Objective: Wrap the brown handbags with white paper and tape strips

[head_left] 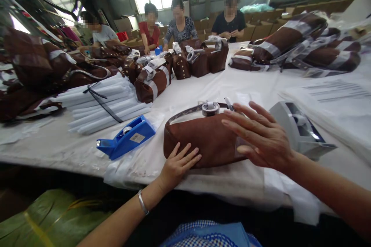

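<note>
A brown handbag [203,139] lies on its side on the white-covered table in front of me, its strap and a wrapped ring [210,109] along the far edge. My left hand [179,164] rests on the bag's near left part, fingers spread flat. Over the bag's right end is my right hand [261,137], fingers stretched out; whether its palm touches the bag I cannot tell. It hides that end, where a strip of clear film shows at the hand's edge. A blue tape dispenser [127,137] stands left of the bag, a grey tape dispenser [298,127] right of it.
A tied bundle of white paper rolls [101,102] lies at the left. Several wrapped brown handbags [198,60] stand beyond, with more piled at the far right [290,38]. Several people work across the table. A green sack [52,216] sits below the table's edge [87,168].
</note>
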`<state>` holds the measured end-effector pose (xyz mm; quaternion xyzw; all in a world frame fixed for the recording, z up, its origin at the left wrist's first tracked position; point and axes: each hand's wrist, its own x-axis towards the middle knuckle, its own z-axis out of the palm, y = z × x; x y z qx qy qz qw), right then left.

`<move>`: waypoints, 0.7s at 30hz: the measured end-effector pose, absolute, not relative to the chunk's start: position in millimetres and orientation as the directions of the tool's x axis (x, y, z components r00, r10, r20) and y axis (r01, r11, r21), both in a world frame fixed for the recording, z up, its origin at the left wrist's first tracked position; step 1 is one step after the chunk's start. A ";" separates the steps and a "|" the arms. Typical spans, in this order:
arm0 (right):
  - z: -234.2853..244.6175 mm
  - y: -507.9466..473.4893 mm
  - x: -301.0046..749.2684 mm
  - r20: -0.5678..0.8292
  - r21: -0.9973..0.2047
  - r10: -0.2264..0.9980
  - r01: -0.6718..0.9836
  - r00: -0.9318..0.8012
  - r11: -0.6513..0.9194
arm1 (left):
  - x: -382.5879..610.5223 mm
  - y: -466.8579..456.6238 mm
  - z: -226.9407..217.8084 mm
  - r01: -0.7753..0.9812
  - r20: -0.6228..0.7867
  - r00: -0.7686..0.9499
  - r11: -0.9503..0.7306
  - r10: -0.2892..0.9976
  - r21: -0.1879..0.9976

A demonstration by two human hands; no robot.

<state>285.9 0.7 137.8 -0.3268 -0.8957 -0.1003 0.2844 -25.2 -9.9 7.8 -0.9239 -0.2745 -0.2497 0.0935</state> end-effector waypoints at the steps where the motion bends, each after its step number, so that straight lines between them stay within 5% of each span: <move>1: 129.6 5.2 274.4 0.582 -0.002 0.544 0.669 -0.604 0.744 | -24.9 -10.0 8.2 0.552 0.519 0.724 -0.833 0.455 -0.040; 6: 49.0 22.5 250.2 0.429 0.092 0.527 0.616 -0.734 0.783 | -25.5 -22.5 14.0 0.536 0.476 0.754 -0.843 0.452 -0.048; 10: 29.9 25.7 256.1 0.406 0.110 0.542 0.628 -0.736 0.770 | -17.4 -31.9 54.8 0.585 0.308 0.737 -0.796 0.602 0.159; 13: 36.4 25.6 257.6 0.404 0.127 0.540 0.629 -0.739 0.767 | 0.9 -22.4 88.8 0.658 0.342 0.607 -0.695 0.718 0.290; 18: 32.2 24.6 256.9 0.414 0.116 0.532 0.623 -0.739 0.774 | 32.9 1.9 61.8 0.854 0.563 0.353 -0.503 0.748 0.134; 21: 32.4 25.3 256.5 0.408 0.083 0.534 0.612 -0.741 0.786 | 37.9 0.6 22.4 0.905 0.542 0.316 -0.419 0.779 0.075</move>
